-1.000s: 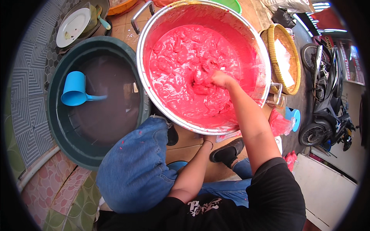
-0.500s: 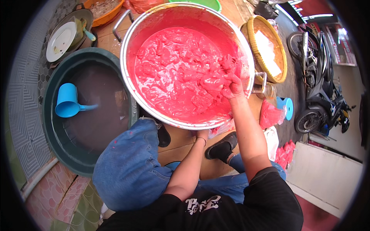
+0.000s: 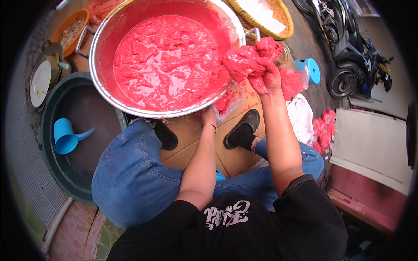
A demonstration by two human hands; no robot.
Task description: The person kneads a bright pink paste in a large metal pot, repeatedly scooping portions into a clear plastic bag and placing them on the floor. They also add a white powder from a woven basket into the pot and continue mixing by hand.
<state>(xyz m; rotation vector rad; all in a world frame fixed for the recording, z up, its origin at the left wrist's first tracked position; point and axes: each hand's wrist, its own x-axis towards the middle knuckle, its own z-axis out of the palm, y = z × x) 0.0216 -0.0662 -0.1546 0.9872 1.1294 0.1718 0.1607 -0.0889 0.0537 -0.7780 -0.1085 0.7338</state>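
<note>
A big silver metal pot holds thick, wet, bright red batter with lumps in it. My right hand, smeared red, grips red-coated meat pieces just outside the pot's right rim. Below that rim is a clear plastic bag with red stuff inside. My left hand reaches under the near edge of the pot and is closed on the bag's side; its fingers are partly hidden by the rim.
At left, a dark green tub of murky water holds a blue dipper. An orange basin and a white plate lie beyond. Right are a woven basket, a blue stool, filled red bags and a motorcycle.
My right hand has lifted the red-coated meat pieces out of the batter and over the right rim, toward the bag. My left hand remains under the rim. The view has shifted.
</note>
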